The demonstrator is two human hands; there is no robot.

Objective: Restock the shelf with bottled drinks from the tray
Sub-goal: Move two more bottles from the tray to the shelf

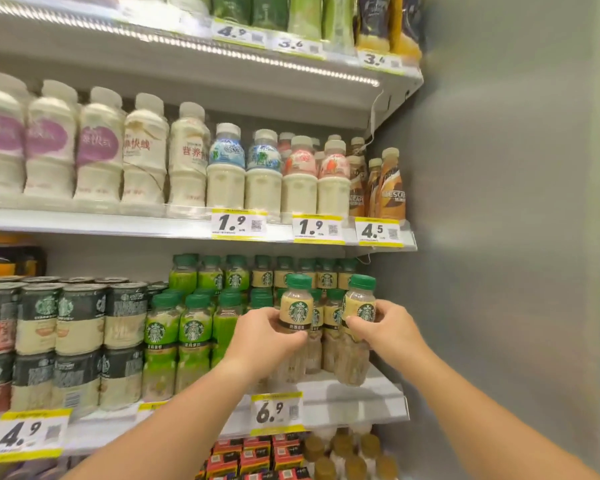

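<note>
My left hand (265,332) grips a beige-labelled coffee bottle (296,306) with a green cap, standing at the front of the lower shelf (361,398). My right hand (383,329) holds a second matching bottle (359,308) just to the right of it, near the shelf's right end. Both bottles are upright, in front of rows of the same green-capped bottles (326,278). No tray is in view.
Green-labelled bottles (193,327) and stacked cans (80,320) fill the shelf to the left. White milk-drink bottles (226,168) line the shelf above. A grey side wall (499,237) closes the right side. Price tags (278,412) hang on the shelf edges.
</note>
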